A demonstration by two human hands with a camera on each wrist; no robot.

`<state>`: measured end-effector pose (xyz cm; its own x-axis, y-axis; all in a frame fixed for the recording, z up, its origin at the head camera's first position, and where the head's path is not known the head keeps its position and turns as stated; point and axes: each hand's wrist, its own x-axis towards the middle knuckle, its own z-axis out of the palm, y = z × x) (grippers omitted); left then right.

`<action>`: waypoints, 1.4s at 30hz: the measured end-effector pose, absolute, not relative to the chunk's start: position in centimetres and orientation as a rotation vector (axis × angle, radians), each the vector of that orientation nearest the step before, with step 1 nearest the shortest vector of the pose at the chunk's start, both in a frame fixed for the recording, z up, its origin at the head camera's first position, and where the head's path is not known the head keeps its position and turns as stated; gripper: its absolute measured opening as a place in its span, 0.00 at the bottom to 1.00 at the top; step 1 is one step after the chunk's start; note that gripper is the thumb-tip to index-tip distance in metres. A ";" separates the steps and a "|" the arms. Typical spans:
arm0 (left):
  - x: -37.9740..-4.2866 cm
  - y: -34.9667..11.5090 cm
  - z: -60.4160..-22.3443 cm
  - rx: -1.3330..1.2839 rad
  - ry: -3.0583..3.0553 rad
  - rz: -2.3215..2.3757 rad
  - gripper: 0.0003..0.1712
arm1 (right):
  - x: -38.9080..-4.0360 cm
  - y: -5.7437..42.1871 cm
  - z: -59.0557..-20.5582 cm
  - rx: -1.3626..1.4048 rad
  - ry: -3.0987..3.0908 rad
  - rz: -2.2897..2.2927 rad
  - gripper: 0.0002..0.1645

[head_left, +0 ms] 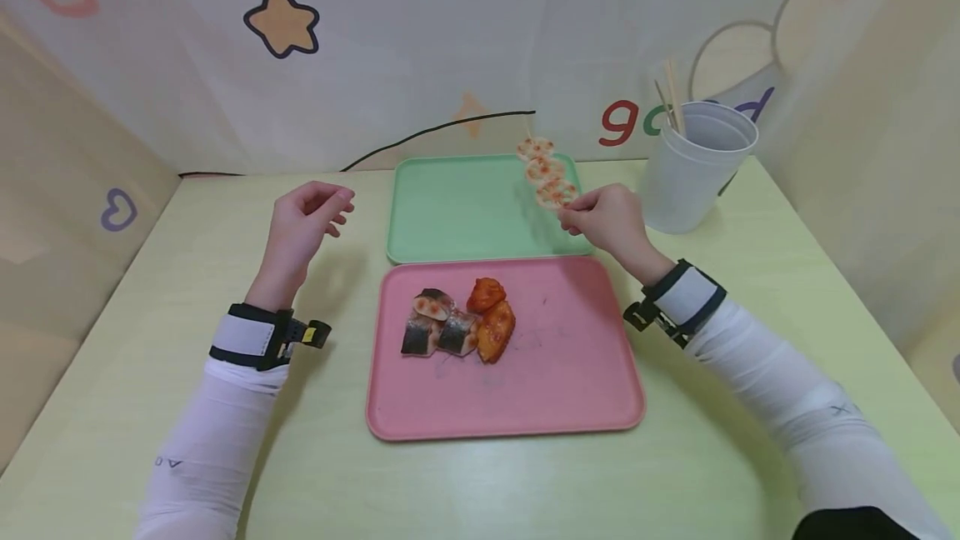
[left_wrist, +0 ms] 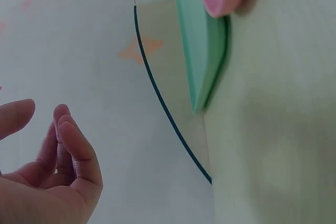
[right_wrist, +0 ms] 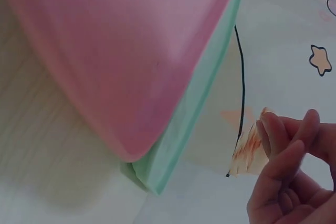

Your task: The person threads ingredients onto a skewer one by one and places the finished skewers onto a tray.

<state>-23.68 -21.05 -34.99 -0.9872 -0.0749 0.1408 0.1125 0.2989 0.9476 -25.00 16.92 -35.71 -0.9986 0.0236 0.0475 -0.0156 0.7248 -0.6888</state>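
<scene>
In the head view my right hand (head_left: 611,223) pinches the near end of a skewer (head_left: 546,171) threaded with pale, round food pieces browned in orange patches. Its thin tip points up and away, over the green tray (head_left: 457,207). The right wrist view shows the same skewer edge-on beyond my fingertips. My left hand (head_left: 300,219) hovers left of the green tray, fingers loosely bent and holding nothing. On the pink tray (head_left: 577,373) lie dark-skinned fish pieces (head_left: 438,332), a small pale browned piece (head_left: 431,305) and orange-glazed pieces (head_left: 495,332).
At the back right stands a white plastic cup (head_left: 693,173) with several wooden sticks (head_left: 673,98) leaning in it. The pink tray lies right in front of the green one on a pale wooden table (head_left: 330,457). A printed cloth (head_left: 420,40) hangs behind.
</scene>
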 end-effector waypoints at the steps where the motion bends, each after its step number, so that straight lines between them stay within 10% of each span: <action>1: -23.5 -21.4 -35.0 -0.024 -2.421 -1.748 0.23 | -25.3 16.9 -35.8 -0.015 -2.872 1.142 0.14; 42: -20.2 -27.6 -37.0 0.084 -2.654 -1.487 0.26 | -27.9 17.1 -37.3 -0.056 -3.287 0.950 0.15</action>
